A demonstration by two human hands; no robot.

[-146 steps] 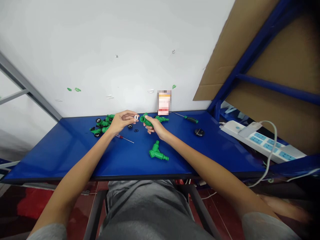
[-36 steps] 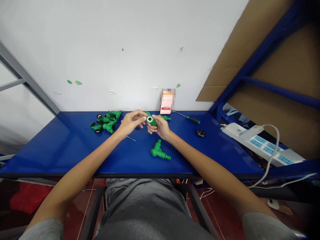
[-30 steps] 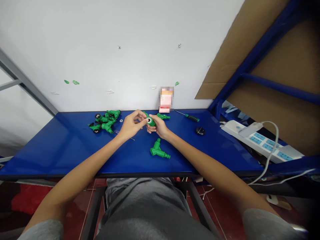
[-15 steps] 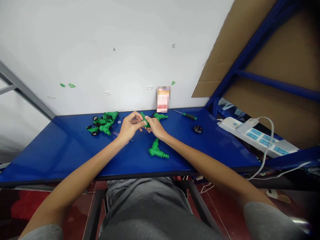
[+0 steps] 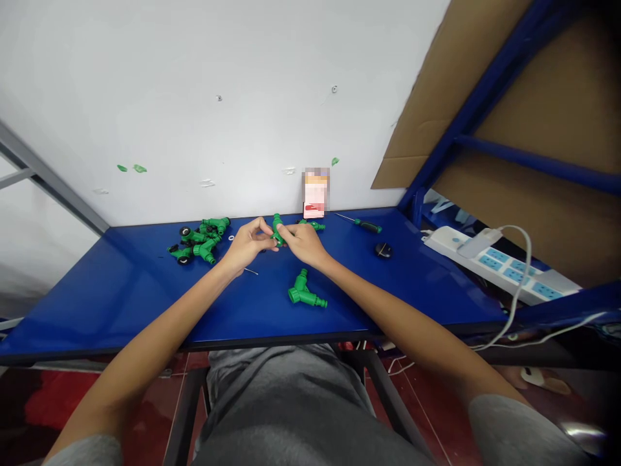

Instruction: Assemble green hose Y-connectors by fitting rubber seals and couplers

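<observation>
A green plastic hose Y-connector [image 5: 277, 225] is held above the blue table, between my two hands. My right hand [image 5: 306, 246] is closed around its right side, the thumb lying along the body. At its lower end, my left hand [image 5: 248, 246] pinches with thumb and fingers; a small pale spot shows there, too small to name. Nearer me on the table lies another green Y-connector [image 5: 305, 290], apart from both hands. Behind my right hand, one more green fitting [image 5: 317, 226] is partly hidden.
Several green connectors with black parts [image 5: 201, 239] are heaped at left, near a white ring [image 5: 231, 238]. A green-handled screwdriver [image 5: 367, 226] and a round black object [image 5: 383, 250] lie at right. Beyond them is a white power strip [image 5: 499, 262]. A blurred card [image 5: 315, 193] leans on the wall.
The held connector has turned more upright, its top end now showing above my fingers. My left hand has shifted slightly down and left on it. The loose connectors stay put.
</observation>
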